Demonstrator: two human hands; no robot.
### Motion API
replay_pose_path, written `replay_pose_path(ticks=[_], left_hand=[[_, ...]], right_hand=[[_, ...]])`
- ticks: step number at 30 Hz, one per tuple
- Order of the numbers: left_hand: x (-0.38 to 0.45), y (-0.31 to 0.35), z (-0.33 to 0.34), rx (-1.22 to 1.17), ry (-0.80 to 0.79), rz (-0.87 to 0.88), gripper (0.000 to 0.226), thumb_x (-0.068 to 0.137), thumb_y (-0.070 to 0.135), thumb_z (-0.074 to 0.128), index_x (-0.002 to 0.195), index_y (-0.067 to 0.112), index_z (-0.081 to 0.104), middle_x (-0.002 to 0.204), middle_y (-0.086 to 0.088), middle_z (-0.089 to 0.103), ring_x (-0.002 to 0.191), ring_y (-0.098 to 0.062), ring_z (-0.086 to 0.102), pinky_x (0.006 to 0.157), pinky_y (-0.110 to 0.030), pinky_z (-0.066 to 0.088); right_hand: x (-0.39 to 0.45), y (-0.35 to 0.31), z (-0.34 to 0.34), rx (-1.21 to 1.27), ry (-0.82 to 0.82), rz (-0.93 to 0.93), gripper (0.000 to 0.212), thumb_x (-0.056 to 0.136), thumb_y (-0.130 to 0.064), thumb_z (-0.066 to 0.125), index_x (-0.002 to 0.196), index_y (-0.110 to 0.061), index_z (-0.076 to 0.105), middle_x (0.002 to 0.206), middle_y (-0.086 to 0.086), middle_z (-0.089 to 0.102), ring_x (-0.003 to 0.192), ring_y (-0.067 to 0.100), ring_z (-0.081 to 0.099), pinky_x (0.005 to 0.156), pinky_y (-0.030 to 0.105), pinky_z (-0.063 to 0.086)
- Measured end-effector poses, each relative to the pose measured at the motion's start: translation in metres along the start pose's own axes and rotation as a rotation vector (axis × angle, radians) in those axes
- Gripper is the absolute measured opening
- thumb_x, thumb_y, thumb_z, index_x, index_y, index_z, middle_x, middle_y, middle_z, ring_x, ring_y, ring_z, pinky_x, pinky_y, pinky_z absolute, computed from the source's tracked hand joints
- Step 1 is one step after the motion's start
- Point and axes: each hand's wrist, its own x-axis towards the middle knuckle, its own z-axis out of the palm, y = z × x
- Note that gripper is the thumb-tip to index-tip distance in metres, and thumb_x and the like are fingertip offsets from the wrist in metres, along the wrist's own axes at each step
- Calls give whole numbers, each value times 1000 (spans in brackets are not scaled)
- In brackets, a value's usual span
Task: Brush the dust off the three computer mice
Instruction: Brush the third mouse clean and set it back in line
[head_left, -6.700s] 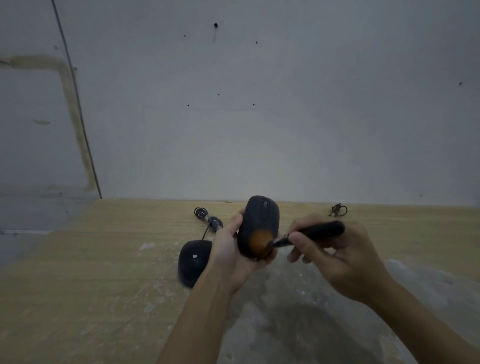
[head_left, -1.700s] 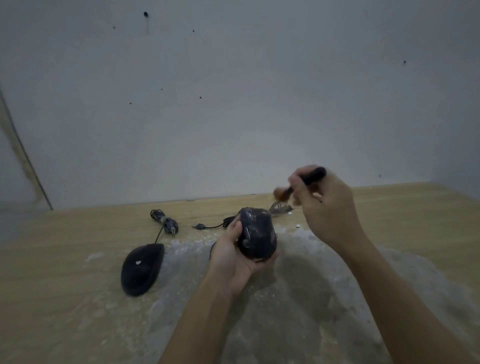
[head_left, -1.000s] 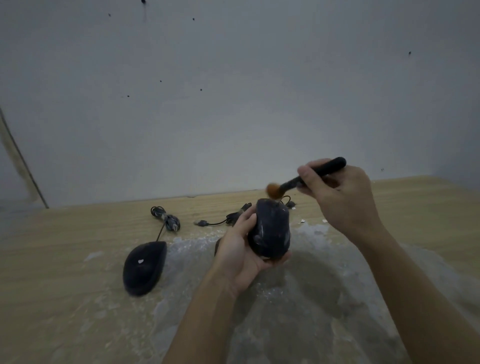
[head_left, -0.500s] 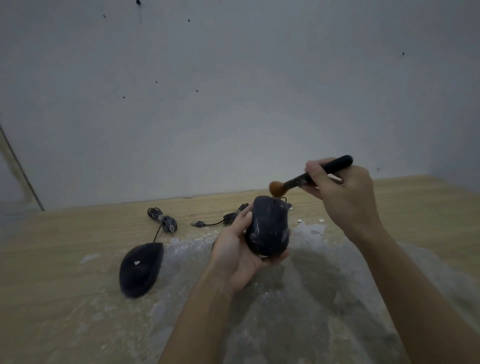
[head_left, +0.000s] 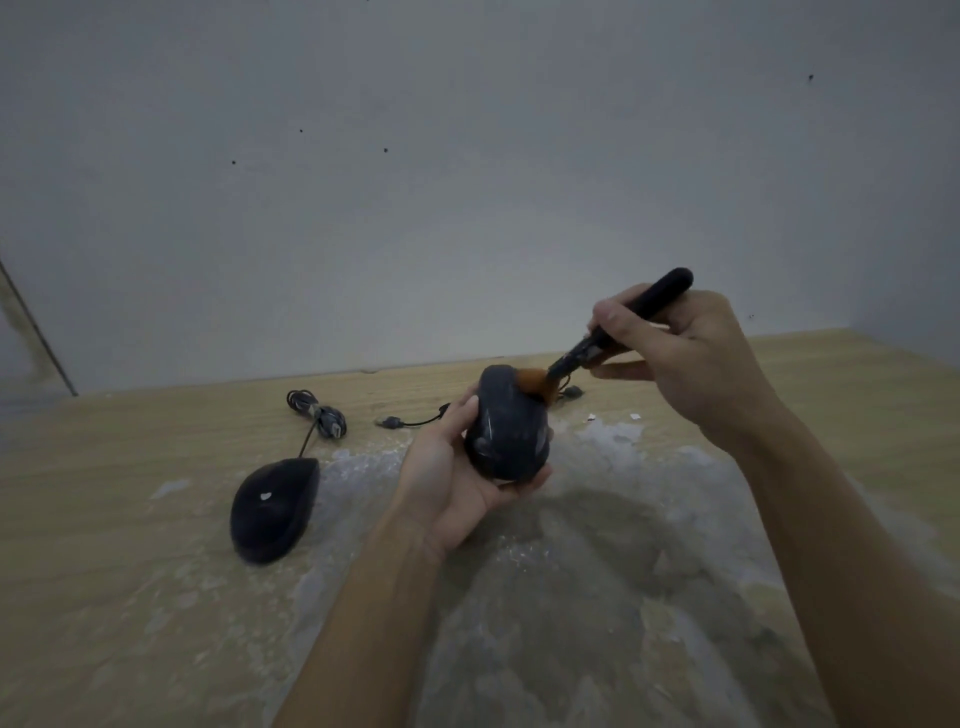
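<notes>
My left hand (head_left: 447, 478) grips a dusty black mouse (head_left: 506, 434) upright above the table, thumb on its left side. In my right hand (head_left: 685, 364) is a black-handled brush (head_left: 623, 327); its orange bristles (head_left: 532, 382) press on the top far end of that mouse. A second black mouse (head_left: 272, 509) lies on the table to the left, with a white speck on its back and its cable running to a coiled bundle (head_left: 317, 410). I see no third mouse.
A wooden table (head_left: 104, 457) stands against a grey wall. White dust and a crinkled clear plastic sheet (head_left: 597, 571) cover its middle. Another cable with a plug (head_left: 410, 421) lies behind my left hand. Small white flecks (head_left: 634, 415) sit further right.
The brush has come down from just above the mouse; its bristles now touch the mouse's top end. My left hand keeps the mouse in about the same place.
</notes>
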Motion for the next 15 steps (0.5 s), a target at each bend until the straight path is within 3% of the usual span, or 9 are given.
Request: replay_pose_path(ticks=[4, 7, 10, 15], left_hand=[[0, 0, 4, 44, 5, 19, 40, 95, 24, 39, 134, 19, 46, 133, -19, 52, 112, -39, 56, 62, -45, 57], [-1, -1, 4, 50, 13, 23, 39, 96, 24, 39, 133, 20, 47, 132, -19, 53, 111, -39, 56, 61, -44, 57], [-1, -1, 3, 52, 11, 16, 39, 96, 24, 38, 134, 21, 46, 133, -19, 51, 115, -40, 54, 62, -45, 57], [-2, 1, 5, 58, -1, 20, 40, 95, 24, 38, 134, 21, 47, 134, -19, 52, 116, -40, 54, 64, -46, 57]], right_hand=[[-1, -1, 1, 69, -84, 17, 14, 88, -13, 55, 77, -7, 63, 79, 9, 65, 75, 16, 70, 68, 28, 59], [-1, -2, 2, -7, -27, -23, 11, 88, -12, 57, 80, -7, 63, 80, 10, 65, 78, 19, 70, 69, 27, 59], [-2, -3, 1, 40, -102, 12, 13, 88, -11, 56, 79, -5, 63, 81, 12, 65, 77, 18, 70, 68, 26, 59], [-2, -5, 4, 15, -91, -13, 11, 87, -11, 57, 81, -4, 63, 81, 13, 65, 79, 22, 70, 68, 26, 58]])
